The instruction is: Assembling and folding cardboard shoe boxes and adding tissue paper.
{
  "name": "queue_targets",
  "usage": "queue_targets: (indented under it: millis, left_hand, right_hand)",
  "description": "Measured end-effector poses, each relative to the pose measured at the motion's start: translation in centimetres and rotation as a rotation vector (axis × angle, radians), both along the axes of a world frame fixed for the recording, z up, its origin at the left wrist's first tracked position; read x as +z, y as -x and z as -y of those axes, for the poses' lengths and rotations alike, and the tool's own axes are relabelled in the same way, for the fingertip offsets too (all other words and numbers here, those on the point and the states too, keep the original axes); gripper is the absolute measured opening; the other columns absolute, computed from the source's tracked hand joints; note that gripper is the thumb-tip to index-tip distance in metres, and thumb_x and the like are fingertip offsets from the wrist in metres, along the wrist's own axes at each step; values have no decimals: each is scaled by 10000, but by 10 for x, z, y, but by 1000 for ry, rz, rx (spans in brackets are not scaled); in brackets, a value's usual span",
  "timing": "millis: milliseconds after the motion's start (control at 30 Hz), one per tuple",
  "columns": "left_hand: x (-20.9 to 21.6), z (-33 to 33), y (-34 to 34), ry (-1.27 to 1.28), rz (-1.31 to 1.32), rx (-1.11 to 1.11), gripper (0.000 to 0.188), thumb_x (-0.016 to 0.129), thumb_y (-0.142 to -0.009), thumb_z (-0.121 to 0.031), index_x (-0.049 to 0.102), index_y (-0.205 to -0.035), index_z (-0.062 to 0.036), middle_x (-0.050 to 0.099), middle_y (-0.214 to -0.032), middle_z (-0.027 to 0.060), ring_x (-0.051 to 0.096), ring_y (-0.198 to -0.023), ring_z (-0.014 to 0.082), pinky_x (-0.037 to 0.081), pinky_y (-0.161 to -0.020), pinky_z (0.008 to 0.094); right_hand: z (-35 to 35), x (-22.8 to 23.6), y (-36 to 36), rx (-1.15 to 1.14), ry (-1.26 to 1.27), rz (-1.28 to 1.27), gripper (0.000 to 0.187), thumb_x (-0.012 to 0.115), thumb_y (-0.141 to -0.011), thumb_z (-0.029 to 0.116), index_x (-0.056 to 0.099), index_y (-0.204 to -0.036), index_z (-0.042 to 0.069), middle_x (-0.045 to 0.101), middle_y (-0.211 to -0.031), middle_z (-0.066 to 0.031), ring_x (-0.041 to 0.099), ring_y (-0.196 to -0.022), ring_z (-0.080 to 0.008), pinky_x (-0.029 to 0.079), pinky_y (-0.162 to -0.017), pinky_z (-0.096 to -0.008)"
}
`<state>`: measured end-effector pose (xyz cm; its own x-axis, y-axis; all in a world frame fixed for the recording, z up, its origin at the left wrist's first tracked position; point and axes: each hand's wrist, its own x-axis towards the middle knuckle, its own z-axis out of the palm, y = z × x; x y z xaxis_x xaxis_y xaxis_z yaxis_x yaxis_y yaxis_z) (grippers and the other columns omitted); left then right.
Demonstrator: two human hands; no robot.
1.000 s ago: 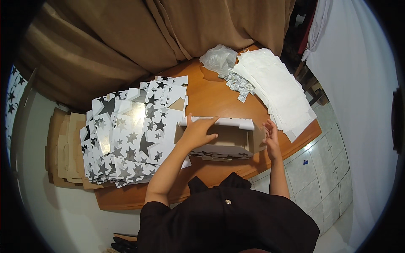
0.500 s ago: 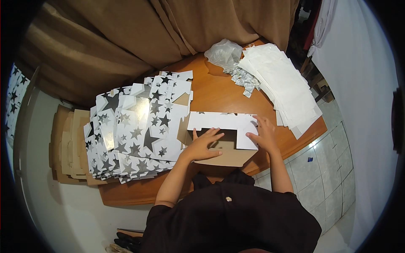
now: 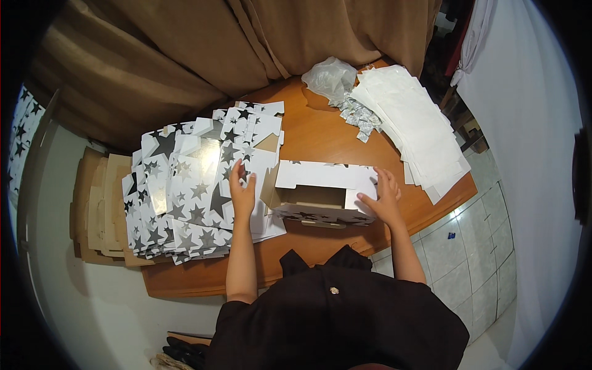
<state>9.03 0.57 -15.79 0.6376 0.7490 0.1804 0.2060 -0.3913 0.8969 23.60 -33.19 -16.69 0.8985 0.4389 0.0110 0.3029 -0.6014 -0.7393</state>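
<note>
A partly folded cardboard box [image 3: 320, 176] stands on the table in front of me, white on top and brown inside. Its top has a wide opening, and its star-printed near wall is raised, leaning slightly outward. At the box's right end is my right hand [image 3: 383, 196], gripping it with the thumb on the white top flap and the fingers along the side. My left hand [image 3: 242, 192] is off the box, beyond its brown left flap [image 3: 269, 188]. It is open, fingers apart and empty, over the pile of flat star-printed cardboard sheets [image 3: 185, 191].
Plain brown cardboard pieces [image 3: 102, 206] stand left of the pile. At the table's far right lie a stack of white paper sheets [image 3: 410, 117], several small packets [image 3: 361, 117] and a clear plastic bag [image 3: 330, 79]. A brown curtain [image 3: 185, 49] hangs behind the wooden table [image 3: 314, 139].
The box's near wall has swung up from lying outward toward me. My left hand has let go of the box and moved left over the sheets. My right hand stays at the right end.
</note>
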Motion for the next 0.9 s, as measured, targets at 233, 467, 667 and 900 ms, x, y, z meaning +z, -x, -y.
queue_targets:
  millis: [233, 467, 667, 900]
  left_hand:
    - [-45, 10, -28, 202, -295, -403, 1088, 815, -621, -330, 157, -1432, -23, 303, -1383, 266, 290, -1305, 351, 273, -1060, 410]
    - [-33, 29, -36, 226, -384, -430, 1046, 801, -612, -228, 175, -1408, 36, 332, -1387, 251, 346, -1289, 314, 287, -1054, 347]
    - [-26, 25, -22, 484, -241, -421, 917, 706, -755, -368, 193, -1424, -11, 312, -1407, 226, 297, -1315, 312, 232, -1070, 344]
    - [-34, 39, -14, 440, -100, -571, 947, 680, -769, -367, 106, -1456, -58, 143, -1500, 166, 104, -1391, 282, 103, -1109, 367]
  right_hand:
    - [4, 13, 19, 156, 76, 41, 1146, 808, -469, 580, 282, -1399, 167, 224, -1405, -214, 193, -1327, -390, 117, -1050, -520]
    - [12, -7, 21, 135, -48, 0, 1143, 800, -479, 588, 279, -1402, 158, 198, -1414, -219, 187, -1325, -410, 189, -1053, -509]
    - [17, -10, 30, 328, -270, 13, 949, 771, -630, 470, 305, -1385, 132, 202, -1403, -224, 202, -1304, -400, 199, -1050, -502]
    - [-9, -37, 41, -102, -343, 151, 884, 756, -679, 221, 244, -1377, 41, 240, -1368, -245, 256, -1279, -380, 234, -1057, -442]
